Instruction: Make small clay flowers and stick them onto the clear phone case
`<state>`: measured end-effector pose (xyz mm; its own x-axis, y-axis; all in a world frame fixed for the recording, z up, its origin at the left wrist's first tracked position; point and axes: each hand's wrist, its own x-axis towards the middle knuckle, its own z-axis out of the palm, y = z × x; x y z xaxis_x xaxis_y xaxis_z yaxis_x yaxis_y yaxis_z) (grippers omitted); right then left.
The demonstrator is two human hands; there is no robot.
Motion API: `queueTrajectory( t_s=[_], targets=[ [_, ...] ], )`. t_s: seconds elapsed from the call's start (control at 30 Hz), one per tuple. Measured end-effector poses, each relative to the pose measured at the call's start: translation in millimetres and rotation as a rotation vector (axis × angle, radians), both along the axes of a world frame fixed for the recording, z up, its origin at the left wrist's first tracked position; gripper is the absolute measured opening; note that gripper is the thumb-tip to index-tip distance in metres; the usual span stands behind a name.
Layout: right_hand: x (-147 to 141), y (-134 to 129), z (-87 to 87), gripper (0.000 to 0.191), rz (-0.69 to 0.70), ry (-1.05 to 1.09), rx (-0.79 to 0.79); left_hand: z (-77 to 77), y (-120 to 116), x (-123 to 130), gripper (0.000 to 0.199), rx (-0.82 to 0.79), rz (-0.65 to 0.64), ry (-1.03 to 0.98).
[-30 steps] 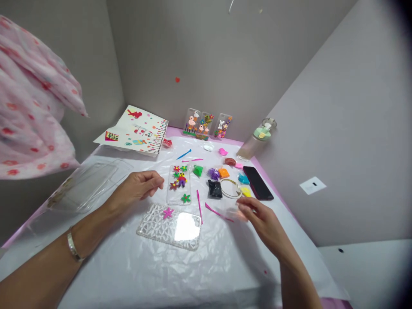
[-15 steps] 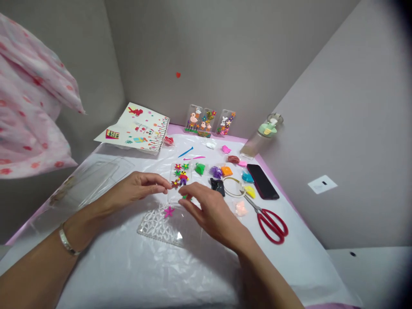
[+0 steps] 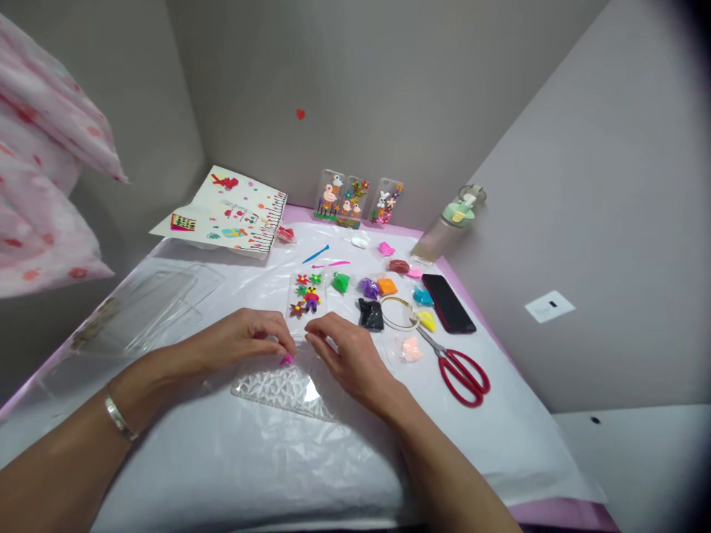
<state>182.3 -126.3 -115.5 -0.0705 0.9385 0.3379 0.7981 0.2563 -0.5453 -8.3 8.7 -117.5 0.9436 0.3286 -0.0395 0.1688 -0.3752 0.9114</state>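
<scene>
My left hand (image 3: pixel 258 334) is closed in a pinch at a magenta clay flower (image 3: pixel 286 360), its fingertips hiding part of it. The flower is over the back edge of a clear textured plate (image 3: pixel 272 389) lying flat in front of me. My right hand (image 3: pixel 347 352) hovers just right of the left, with thumb and forefinger bent and slightly apart, nothing visible between them. Behind both hands lies a clear phone case (image 3: pixel 294 285) bearing clay flowers and a small clay figure (image 3: pixel 312 299) in red and purple; its near end is partly covered by my hands.
Bagged clay lumps, such as the purple one (image 3: pixel 369 288), lie to the right with a bangle (image 3: pixel 383 320), red-handled scissors (image 3: pixel 464 377) and a phone (image 3: pixel 449 303). Decorated cases (image 3: pixel 355 196), a bottle (image 3: pixel 441 233) and a drawn card (image 3: pixel 222 211) stand behind. Clear cases (image 3: pixel 138 311) lie left.
My left hand has come down onto the magenta flower, now partly hidden by its fingertips. My right hand has drawn back slightly from the decorated case. The whole view has shifted a little.
</scene>
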Motion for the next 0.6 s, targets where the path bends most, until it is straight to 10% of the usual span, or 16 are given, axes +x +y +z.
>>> queueTrajectory(
  t_s=[0.6],
  targets=[
    [1.2, 1.1, -3.3, 0.011, 0.004, -0.092, -0.023, -9.6, -2.4, 1.0, 0.025, 0.058, 0.065, 0.150]
  ],
)
